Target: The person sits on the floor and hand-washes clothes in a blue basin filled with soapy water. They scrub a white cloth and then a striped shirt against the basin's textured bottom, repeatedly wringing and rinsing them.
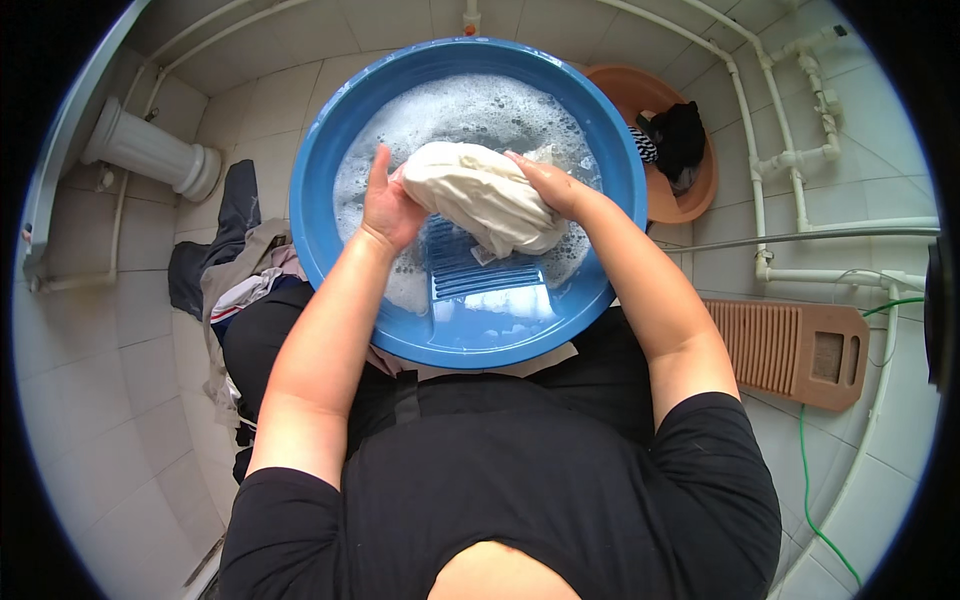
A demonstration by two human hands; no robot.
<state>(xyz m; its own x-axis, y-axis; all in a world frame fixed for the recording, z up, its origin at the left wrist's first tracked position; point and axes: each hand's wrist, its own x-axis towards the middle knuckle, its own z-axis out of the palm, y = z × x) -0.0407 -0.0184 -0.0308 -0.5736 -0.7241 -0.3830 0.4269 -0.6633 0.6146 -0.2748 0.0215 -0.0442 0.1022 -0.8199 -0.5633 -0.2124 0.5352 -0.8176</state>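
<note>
A big blue basin [320,170] holds soapy, foamy water. Inside it leans a blue ribbed washboard [470,275]. A bunched white wet cloth [480,190] lies on the upper part of the washboard. My left hand [388,205] presses against the cloth's left end, fingers pointing up. My right hand [548,185] grips the cloth's right side from above. Both forearms reach in from below, over my black shirt.
A brown basin [690,190] with dark clothes stands at the back right. A wooden washboard [790,345] lies on the tiled floor to the right. A heap of clothes [235,270] is on the left, a white pedestal [150,150] beyond. White pipes [760,150] run along the wall.
</note>
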